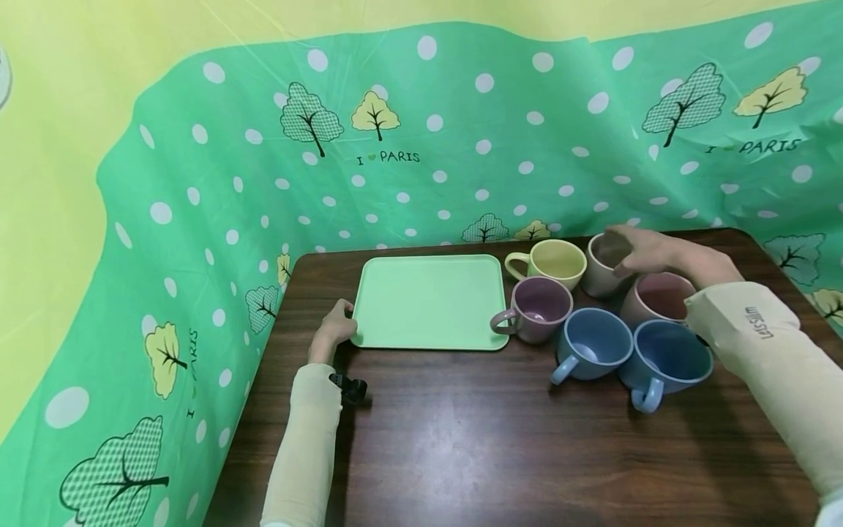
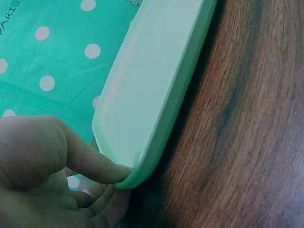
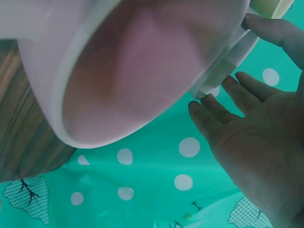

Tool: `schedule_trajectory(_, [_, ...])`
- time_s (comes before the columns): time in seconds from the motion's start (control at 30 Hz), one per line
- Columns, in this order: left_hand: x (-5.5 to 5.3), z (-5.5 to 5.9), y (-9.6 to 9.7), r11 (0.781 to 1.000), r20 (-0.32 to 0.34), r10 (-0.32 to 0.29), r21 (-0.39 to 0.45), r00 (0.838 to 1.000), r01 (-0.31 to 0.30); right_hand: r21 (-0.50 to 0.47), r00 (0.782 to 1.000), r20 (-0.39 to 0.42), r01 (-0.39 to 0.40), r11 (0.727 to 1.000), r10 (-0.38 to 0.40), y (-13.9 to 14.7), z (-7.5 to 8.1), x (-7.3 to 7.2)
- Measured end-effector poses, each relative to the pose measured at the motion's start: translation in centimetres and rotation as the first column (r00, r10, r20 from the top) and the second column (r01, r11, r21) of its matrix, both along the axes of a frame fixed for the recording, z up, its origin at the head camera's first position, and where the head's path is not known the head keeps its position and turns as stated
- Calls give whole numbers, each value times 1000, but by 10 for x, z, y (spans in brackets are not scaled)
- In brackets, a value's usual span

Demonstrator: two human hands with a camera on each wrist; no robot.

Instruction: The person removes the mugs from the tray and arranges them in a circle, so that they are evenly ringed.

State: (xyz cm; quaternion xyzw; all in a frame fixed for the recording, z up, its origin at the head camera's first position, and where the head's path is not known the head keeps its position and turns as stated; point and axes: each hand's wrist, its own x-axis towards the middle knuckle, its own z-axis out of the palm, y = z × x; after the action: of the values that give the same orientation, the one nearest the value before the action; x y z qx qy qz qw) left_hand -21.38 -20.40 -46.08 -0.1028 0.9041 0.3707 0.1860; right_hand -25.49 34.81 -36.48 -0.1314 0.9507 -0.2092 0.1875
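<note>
At the near left corner of a light green tray (image 1: 431, 304), my left hand (image 1: 337, 323) pinches the rim, with the thumb on top and the fingers below, as the left wrist view shows. My right hand (image 1: 665, 255) reaches over a pale grey mug (image 1: 598, 277) at the back right. Its fingers are spread and fairly straight, with the fingertips right at that mug's rim in the right wrist view. A pink mug (image 3: 142, 71) fills much of that view and partly covers the grey one. The right forearm passes over the pink mug's right side.
Left of the grey mug stands a yellow mug (image 1: 558, 262), with a purple mug (image 1: 541, 311) in front of it. A light blue mug (image 1: 596, 344) and a darker blue mug (image 1: 667, 359) sit nearer. A polka-dot cloth (image 1: 395, 212) hangs behind the brown table (image 1: 448, 446).
</note>
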Motion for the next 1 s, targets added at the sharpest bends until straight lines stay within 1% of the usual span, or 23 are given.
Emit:
schedule_trajectory(0.2, [-1,-1,0,1000,-3,-3,0,1000,3,4,1000,6,-16,1000,16,-2,0,3])
schedule_trajectory(0.47, [-1,-2,0,1000,10,-4,5,1000,4,-39,999,10,-47,998,47,-7,1,7])
schedule_trajectory(0.57, [-3,-5,0,1000,15,6,12,1000,-6,-30,999,11,-50,998,50,-8,1,8])
schedule_trajectory(0.67, [-7,-9,-1,1000,11,3,5,1000,-3,-31,998,7,-58,998,58,-9,2,8])
schedule_trajectory(0.77, [-9,-10,-2,1000,19,6,10,1000,-6,-37,998,7,-64,997,65,-10,2,9])
schedule_trajectory(0.83, [-8,-9,-2,1000,24,4,15,1000,-4,-42,998,12,-68,997,69,-10,2,9])
schedule_trajectory(1.0, [-5,-7,-2,1000,10,-8,19,1000,8,-52,997,27,-73,996,74,-12,4,12])
